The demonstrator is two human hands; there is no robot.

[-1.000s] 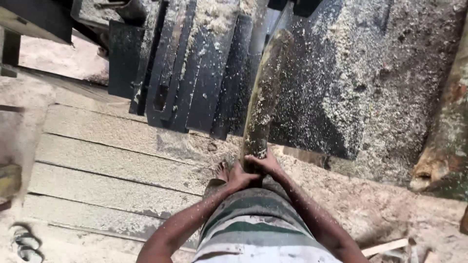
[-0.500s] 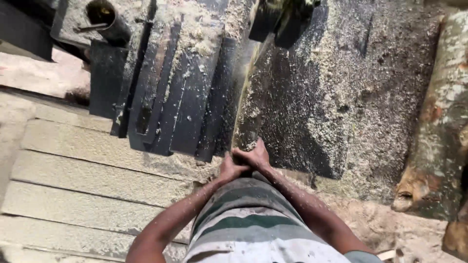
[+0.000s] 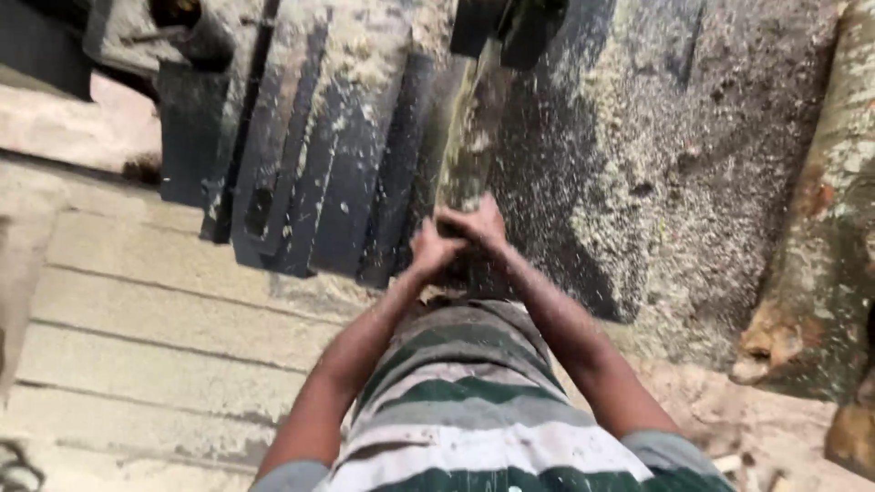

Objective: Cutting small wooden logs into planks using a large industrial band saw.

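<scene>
Both hands are together: the left hand (image 3: 428,251) and right hand (image 3: 476,226) press on the near end of a narrow wood slab (image 3: 472,137), which lies on the dark saw table (image 3: 638,164) covered with sawdust. Compared with half a second ago, the hands are further forward. The slab's far end is hidden under a dark guard (image 3: 510,27); the grip itself is blurred.

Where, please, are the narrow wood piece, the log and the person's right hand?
narrow wood piece (image 3: 469,137): head view, mid-length of its face.
log (image 3: 834,228): head view, bark on its side.
right hand (image 3: 476,225): head view, back of the hand.
</scene>
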